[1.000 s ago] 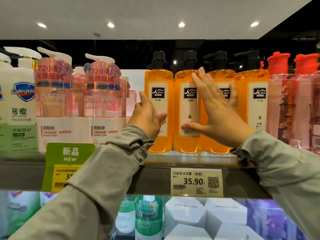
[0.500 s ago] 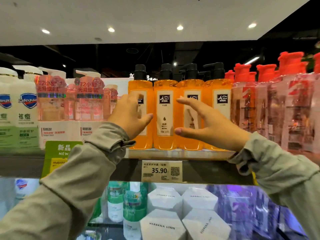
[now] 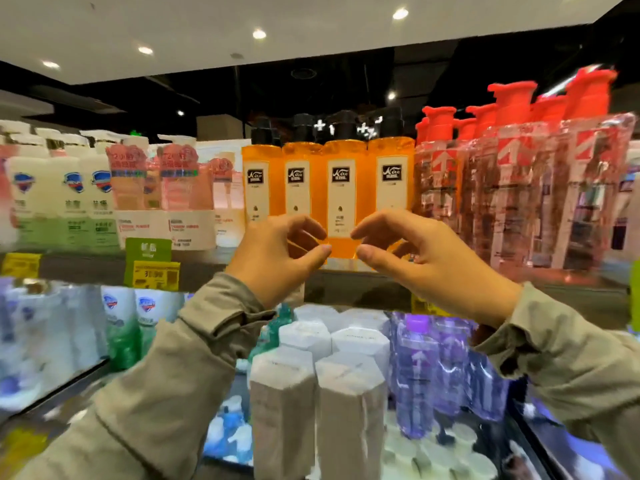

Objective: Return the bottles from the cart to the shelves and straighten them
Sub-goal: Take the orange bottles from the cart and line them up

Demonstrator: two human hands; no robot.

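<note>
The shelf carries upright rows — white bottles, pink bottles, orange bottles, red-capped bottles.

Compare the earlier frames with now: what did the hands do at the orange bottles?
Both hands let go and drew back. The left hand left the end bottle's side, the right hand lifted its flat palm off the row; both now hang lower, fingers loosely curled, holding nothing. The four orange bottles stayed upright, labels forward.
</note>
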